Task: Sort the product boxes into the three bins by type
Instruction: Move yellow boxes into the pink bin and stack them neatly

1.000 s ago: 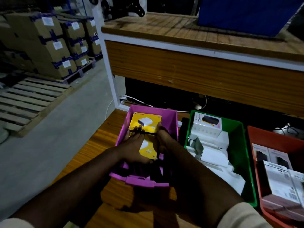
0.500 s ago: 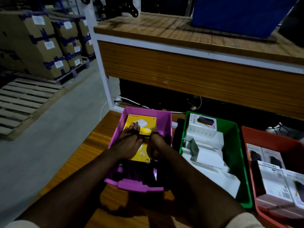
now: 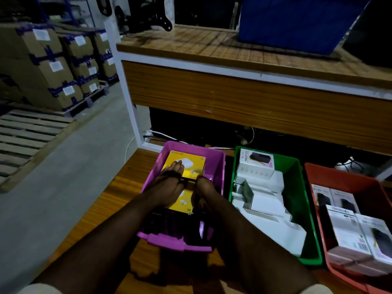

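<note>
A purple bin [image 3: 218, 164] stands in the middle of the wooden table with two yellow product boxes lying flat in it. The far yellow box [image 3: 191, 161] shows a white charger. Both my hands are inside the bin, on the near yellow box [image 3: 184, 202]. My left hand [image 3: 169, 184] lies over its left part, with the fingertips reaching onto the far box. My right hand [image 3: 204, 188] clasps its right edge. A green bin [image 3: 298, 187] to the right holds white boxes [image 3: 255, 166]. A red bin [image 3: 350, 178] at the far right holds grey-white boxes [image 3: 347, 230].
A wooden shelf [image 3: 233, 96] overhangs the back of the table, with a blue crate [image 3: 297, 22] on top. Cables [image 3: 161, 135] run behind the bins. To the left are the concrete floor, wooden pallets [image 3: 27, 132] and stacked cartons [image 3: 53, 64].
Both hands stay in the purple bin on the near yellow box. My left fingertips have slid a little farther onto the far box. The view has tilted slightly.
</note>
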